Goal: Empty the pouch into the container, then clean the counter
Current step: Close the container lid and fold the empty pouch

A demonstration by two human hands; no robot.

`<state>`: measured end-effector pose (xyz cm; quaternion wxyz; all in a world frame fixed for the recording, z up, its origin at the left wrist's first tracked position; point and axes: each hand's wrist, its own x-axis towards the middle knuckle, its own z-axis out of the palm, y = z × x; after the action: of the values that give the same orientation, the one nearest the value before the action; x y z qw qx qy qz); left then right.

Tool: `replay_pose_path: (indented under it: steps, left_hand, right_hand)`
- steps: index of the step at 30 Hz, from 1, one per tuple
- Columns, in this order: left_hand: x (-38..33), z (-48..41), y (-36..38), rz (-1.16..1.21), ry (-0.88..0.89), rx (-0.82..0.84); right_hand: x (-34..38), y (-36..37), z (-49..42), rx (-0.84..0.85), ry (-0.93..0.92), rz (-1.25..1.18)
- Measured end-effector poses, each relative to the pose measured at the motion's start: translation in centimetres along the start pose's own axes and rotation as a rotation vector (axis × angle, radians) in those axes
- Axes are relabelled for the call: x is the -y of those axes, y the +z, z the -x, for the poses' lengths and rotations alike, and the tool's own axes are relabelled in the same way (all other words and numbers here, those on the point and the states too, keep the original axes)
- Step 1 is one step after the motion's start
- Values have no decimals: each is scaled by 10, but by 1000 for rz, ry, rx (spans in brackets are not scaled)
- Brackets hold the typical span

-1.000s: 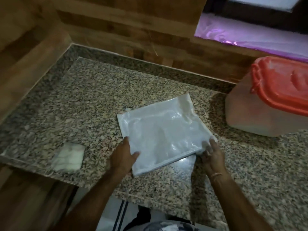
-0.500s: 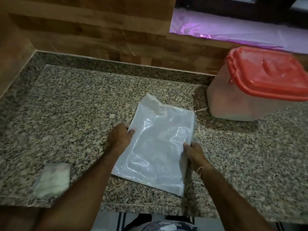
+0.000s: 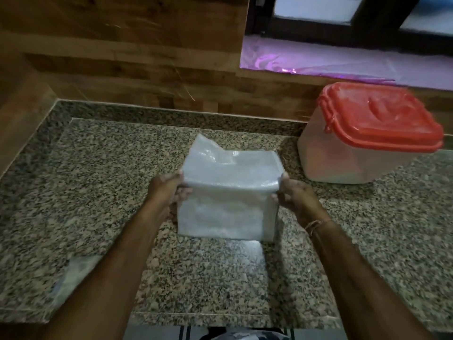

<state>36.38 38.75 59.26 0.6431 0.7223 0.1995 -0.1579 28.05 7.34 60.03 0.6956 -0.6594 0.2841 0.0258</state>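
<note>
Plastic pouch (image 3: pixel 228 207): upright on desk (image 3: pixel 98 182), gripped by left hand (image 3: pixel 166 192) and right hand (image 3: pixel 294 195).
Risk: container (image 3: pixel 367 136) lidded; pouring now would spill.

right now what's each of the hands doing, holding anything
Left hand: closed on the left edge of the pouch, at its fold.
Right hand: closed on the pouch's right edge, same height.

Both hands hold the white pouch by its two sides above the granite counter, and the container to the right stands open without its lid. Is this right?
Not quite. In the head view the container is closed: its red lid sits on top. The rest holds: the left hand and right hand grip the white pouch by its sides over the granite counter.
</note>
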Motion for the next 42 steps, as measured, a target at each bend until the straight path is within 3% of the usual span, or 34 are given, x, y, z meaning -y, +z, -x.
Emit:
replay_pose_path:
  steps: [6,13,16,21,25,28,30,33,35,37,39,42]
  left_hand:
    - [-38,28,-10,40,198,-43]
    - [74,46,-27,-425,-21,-1]
    - [100,42,-21,-515,12,-101]
    - [103,22,8,-575,84,-222]
    - [111,22,20,-691,-55,-275]
    - [110,30,31,-934,113,-365]
    - [113,29,36,-1067,385,-315]
    - [119,23,43,-1342,703,-69]
    - [127,24,48,-1420,691,-39]
    - [129,35,58,-1413,650,-46]
    - [129,48,70,-1350,600,-62]
    - [118,52,83,-1166,365,-3]
  right_hand:
    - [36,6,-11,65,-102,-43]
    - [-44,-16,12,198,56,260]
    - [-74,-25,19,204,131,419]
    - [-94,-30,24,138,95,499]
    - [-104,-33,23,-38,16,596]
    - [-108,-30,26,-153,-68,702]
    - [-109,-26,26,-207,-74,660]
    - [-105,-20,28,-349,-22,445]
    - [-105,-7,35,-373,64,243]
    - [-115,9,42,-294,141,67]
    - [-135,19,45,-213,203,37]
    - [-133,27,52,-167,231,46]
